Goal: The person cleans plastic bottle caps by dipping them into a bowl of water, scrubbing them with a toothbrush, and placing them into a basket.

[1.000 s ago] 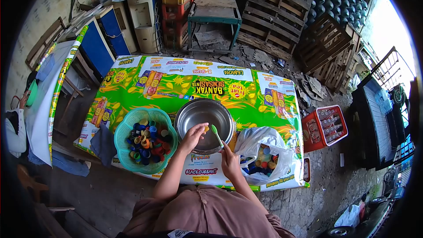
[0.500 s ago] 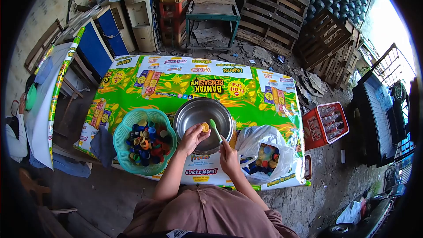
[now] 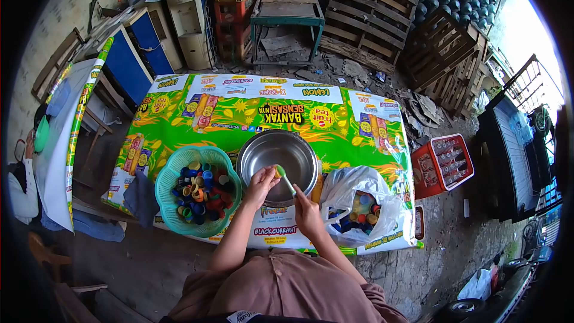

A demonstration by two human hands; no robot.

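Observation:
Over the near part of a metal bowl (image 3: 261, 151), my left hand (image 3: 259, 188) pinches a small yellow cap (image 3: 277, 171). My right hand (image 3: 308, 214) is closed round the handle of a green and white toothbrush (image 3: 287, 183), and the brush head touches the cap. Left of the bowl, a teal basket (image 3: 165, 210) holds many coloured bottle caps (image 3: 197, 194). A white plastic bag (image 3: 387, 203) with more caps (image 3: 363, 216) lies open to the right, beside my right hand.
A grey cloth (image 3: 141, 198) lies at the table's left edge. The table (image 3: 233, 112) has a printed green cover. A red crate of bottles (image 3: 442, 166) stands on the floor to the right. Beyond are a small table (image 3: 288, 12) and wooden pallets (image 3: 372, 15).
The toothbrush head has moved left onto the yellow cap, after being apart from it. My left hand has turned the cap. My right hand has shifted slightly left.

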